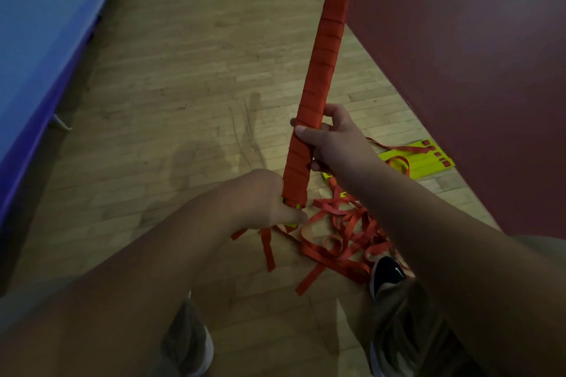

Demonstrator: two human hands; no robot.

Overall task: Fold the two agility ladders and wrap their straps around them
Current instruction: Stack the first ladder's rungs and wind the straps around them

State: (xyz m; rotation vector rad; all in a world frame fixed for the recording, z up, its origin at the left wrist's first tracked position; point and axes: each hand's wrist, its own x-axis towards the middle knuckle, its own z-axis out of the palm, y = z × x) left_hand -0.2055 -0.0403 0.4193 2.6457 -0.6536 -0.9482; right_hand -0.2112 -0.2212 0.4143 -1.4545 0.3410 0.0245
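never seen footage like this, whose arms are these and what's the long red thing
There is no machine here: a person wears a camera on the head, so this one picture looks down at their own arms. They stand on a wooden floor. The long red thing is a folded agility ladder, wound in its strap. The right hand has its grip round the middle; the left hand holds the bottom end. Loose red straps lie tangled on the floor by a dark shoe, and the yellow rungs of a second ladder lie flat further right.
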